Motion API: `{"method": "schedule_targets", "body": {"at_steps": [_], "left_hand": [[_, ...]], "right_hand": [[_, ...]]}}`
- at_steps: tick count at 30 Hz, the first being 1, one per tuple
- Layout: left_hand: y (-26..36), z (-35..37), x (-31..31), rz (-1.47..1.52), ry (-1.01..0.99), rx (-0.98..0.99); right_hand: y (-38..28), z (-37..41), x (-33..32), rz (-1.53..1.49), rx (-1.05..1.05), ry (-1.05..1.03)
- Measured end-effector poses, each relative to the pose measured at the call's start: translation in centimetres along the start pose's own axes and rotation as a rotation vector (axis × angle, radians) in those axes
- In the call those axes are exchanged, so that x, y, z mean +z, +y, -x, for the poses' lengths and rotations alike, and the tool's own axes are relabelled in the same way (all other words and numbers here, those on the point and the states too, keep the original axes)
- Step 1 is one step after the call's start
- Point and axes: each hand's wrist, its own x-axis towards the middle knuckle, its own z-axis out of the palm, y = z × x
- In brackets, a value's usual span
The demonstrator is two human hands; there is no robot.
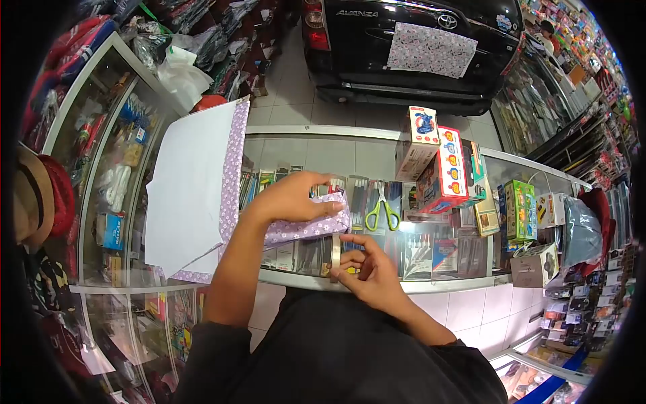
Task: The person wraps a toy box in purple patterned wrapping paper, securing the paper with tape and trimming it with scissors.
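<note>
On the glass counter, a box wrapped in purple flowered paper [296, 231] lies in front of me. My left hand [289, 196] reaches over it from the left, thumb and fingers closed on its right end. Just below that end, my right hand [369, 273] pinches a roll of clear tape [335, 253] held on edge. Scissors with green handles [382, 214] lie to the right of the package, blades slightly apart and pointing away from me. At the left, a large sheet of wrapping paper [188, 182] shows its white back and a purple flowered edge.
Upright toy boxes [452, 168] stand on the counter's right part, with a green box [519, 212] and a white box [535, 266] farther right. Pens and stationery show under the glass. A black car [410, 47] stands beyond the counter. Another glass case [101, 155] is at my left.
</note>
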Motion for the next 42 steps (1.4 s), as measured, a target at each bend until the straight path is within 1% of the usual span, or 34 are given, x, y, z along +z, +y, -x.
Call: {"method": "schedule_targets", "body": {"at_steps": [1, 2, 4, 5, 6, 8, 9, 10, 12, 14, 16, 17, 19, 20, 22, 23, 25, 26, 28, 29, 30, 32, 33, 34, 35, 36, 39, 40, 42], "left_hand": [[1.8, 0.0, -0.7, 0.057, -0.061, -0.04], [1.8, -0.1, -0.5, 0.06, -0.059, -0.042], [1.4, -0.2, 0.2, -0.033, -0.093, -0.034], [1.1, -0.6, 0.3, 0.001, -0.14, -0.075], [1.4, -0.7, 0.6, 0.003, -0.139, -0.077], [2.1, -0.8, 1.4, -0.032, -0.05, -0.252], [2.5, -0.4, 2.3, -0.111, 0.074, -0.248], [2.8, -0.5, 2.2, -0.108, 0.072, -0.25], [3.5, -0.6, 1.7, -0.074, -0.027, -0.314], [3.0, -0.3, 1.9, -0.062, -0.024, -0.305], [1.5, 0.9, 2.3, -0.182, 0.208, -0.015], [1.4, 1.8, 2.1, -0.183, 0.208, -0.016], [3.6, 4.1, 0.5, -0.299, 0.515, 0.261], [5.4, 5.3, -0.3, -0.302, 0.518, 0.267], [8.2, 8.1, -0.8, 0.196, 0.144, -0.262], [8.2, 9.1, 0.6, 0.195, 0.144, -0.263], [7.5, 10.5, 4.3, 0.333, 0.217, -0.21], [7.1, 10.6, 5.8, 0.334, 0.214, -0.215], [6.7, 10.6, 8.0, 0.46, 0.281, -0.156], [6.6, 10.7, 8.4, 0.412, 0.268, -0.195], [6.8, 10.8, 8.4, 0.415, 0.265, -0.195], [7.2, 11.1, 8.4, 0.514, 0.339, -0.242], [6.7, 11.1, 8.7, 0.588, 0.347, -0.244], [6.5, 11.2, 8.8, 0.59, 0.347, -0.242], [6.2, 11.3, 8.7, 0.658, 0.322, -0.248], [6.0, 11.5, 8.7, 0.726, 0.295, -0.257], [5.2, 11.6, 9.0, 0.749, 0.314, -0.227], [5.2, 11.6, 9.1, 0.747, 0.315, -0.226], [5.3, 11.7, 9.2, 0.831, 0.387, -0.245]], "right_hand": [[0.3, -0.1, -0.1, -0.013, 0.001, -0.003], [0.3, -0.1, -0.2, -0.012, 0.004, -0.005], [0.1, -0.1, -0.3, 0.019, 0.021, -0.011], [0.1, -0.2, -0.3, 0.02, 0.023, -0.014], [0.1, -0.1, -0.3, 0.022, 0.024, -0.006], [0.1, -0.2, -0.3, 0.023, 0.026, 0.004], [0.1, -0.3, -0.3, 0.026, 0.022, 0.0], [0.1, -0.3, -0.4, 0.031, 0.02, -0.003], [0.1, -0.3, -0.4, 0.046, 0.017, 0.0], [0.0, -0.4, -0.5, 0.059, 0.005, 0.003], [0.1, -0.3, -0.6, 0.015, 0.0, 0.004], [-0.1, -0.3, -0.6, 0.015, 0.0, 0.003], [-0.6, -0.4, -0.5, 0.035, 0.027, 0.03], [-0.7, -0.4, -0.6, 0.037, 0.02, 0.033], [-0.8, -0.3, -0.7, 0.099, 0.029, 0.036], [-0.7, -0.3, -0.8, 0.098, 0.03, 0.035], [-0.2, -0.3, -1.1, 0.009, -0.033, -0.007], [-0.3, -0.2, -1.3, 0.005, -0.028, -0.007], [-0.9, -0.1, -1.9, 0.173, -0.03, 0.022], [-1.9, -0.1, -2.1, 0.333, -0.065, 0.177], [-2.5, -0.5, -2.7, 0.334, -0.061, 0.179], [-3.6, -1.2, -4.1, 0.922, 0.079, 0.469], [-3.1, -1.7, -4.6, 0.925, 0.079, 0.469], [-2.0, -2.3, -5.2, 1.095, -0.009, 0.564], [-1.1, -2.9, -5.7, 1.263, -0.099, 0.66], [-0.6, -3.3, -5.9, 1.263, -0.097, 0.66], [0.1, -4.3, -5.5, 1.326, -0.016, 0.646], [0.1, -4.2, -5.4, 1.325, -0.017, 0.646], [0.1, -4.0, -5.4, 1.352, -0.049, 0.601]]}}
